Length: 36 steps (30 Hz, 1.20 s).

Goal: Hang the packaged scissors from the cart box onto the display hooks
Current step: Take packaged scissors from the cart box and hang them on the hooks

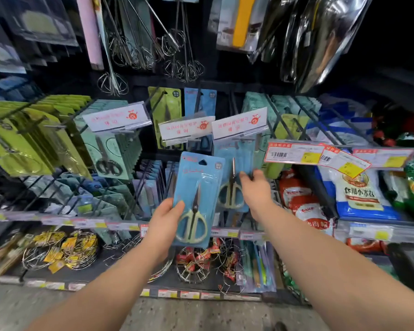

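Observation:
My left hand [164, 219] grips a blue packaged pair of scissors [196, 194] by its lower left edge and holds it upright in front of the display. The pack shows pale green handles and a hang hole at its top. My right hand [255, 187] reaches to a second blue scissors pack [234, 168] hanging on a display hook [245, 137], with fingertips pinching that pack's right edge. More scissors packs [200, 103] hang further back on the middle hook. The cart box is out of view.
White price tags [185, 127] cap the hook ends. Green and teal scissors packs [34, 139] fill the hooks on the left. Whisks [175, 44] hang above. Food bags [359, 194] sit on the right shelf. Wire racks [194, 266] lie on the bottom shelf.

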### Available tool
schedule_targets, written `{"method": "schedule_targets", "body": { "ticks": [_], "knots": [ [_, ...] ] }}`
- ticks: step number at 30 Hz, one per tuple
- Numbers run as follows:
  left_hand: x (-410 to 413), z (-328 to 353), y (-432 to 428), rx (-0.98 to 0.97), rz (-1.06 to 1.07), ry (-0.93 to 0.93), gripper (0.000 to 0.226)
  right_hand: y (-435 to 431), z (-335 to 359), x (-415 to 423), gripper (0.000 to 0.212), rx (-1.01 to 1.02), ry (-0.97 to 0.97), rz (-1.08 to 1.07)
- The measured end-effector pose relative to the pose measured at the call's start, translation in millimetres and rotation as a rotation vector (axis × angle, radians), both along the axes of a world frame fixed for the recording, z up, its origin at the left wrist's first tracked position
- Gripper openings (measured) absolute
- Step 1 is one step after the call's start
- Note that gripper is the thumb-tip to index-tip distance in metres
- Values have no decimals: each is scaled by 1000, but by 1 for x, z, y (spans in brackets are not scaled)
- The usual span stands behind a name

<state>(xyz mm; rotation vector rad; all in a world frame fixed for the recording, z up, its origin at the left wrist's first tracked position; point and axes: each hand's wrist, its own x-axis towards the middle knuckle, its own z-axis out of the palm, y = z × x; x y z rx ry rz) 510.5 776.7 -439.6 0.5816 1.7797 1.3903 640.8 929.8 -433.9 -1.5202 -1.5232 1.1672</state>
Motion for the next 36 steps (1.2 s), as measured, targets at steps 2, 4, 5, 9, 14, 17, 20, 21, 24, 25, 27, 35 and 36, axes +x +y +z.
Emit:
{"method": "schedule_targets", "body": {
  "ticks": [2, 4, 5, 9, 14, 17, 20, 21, 24, 25, 27, 35, 36],
  "knots": [
    [-2, -5, 5, 29, -12, -1, 15, 11, -6, 0, 47, -3, -4, -2],
    [-3, -9, 8, 55, -20, -4, 15, 20, -12, 1, 50, 8, 7, 0],
    [-3, -11, 9, 66, -22, -5, 14, 22, -13, 2, 48, 28, 19, -5],
    [3, -18, 8, 96, -63, -6, 16, 11, -17, 12, 53, 157, -78, -36],
    [17, -15, 6, 124, -93, -42, 19, -39, -9, 27, 25, 123, 69, 201],
    [26, -9, 9, 138, -99, -66, 22, -66, -8, 32, 9, -11, 228, 376],
    [34, -4, 16, 132, -102, -80, 18, -73, -4, 32, 14, 31, 228, 334],
    [36, -3, 18, 128, -107, -87, 18, -71, -1, 31, 16, 48, 222, 304],
    [41, 3, 28, 134, -125, -105, 23, -64, 3, 31, 18, 71, 246, 263],
    [42, 5, 31, 140, -130, -96, 23, -62, 4, 31, 21, 77, 260, 257],
    [44, 8, 36, 149, -143, -65, 22, -58, 3, 31, 26, 96, 260, 237],
    [40, 5, 49, 136, -148, 24, 18, -41, -8, 27, 24, 119, 191, 228],
    [39, 5, 51, 135, -150, 50, 16, -39, -9, 26, 23, 115, 181, 228]
  ]
}}
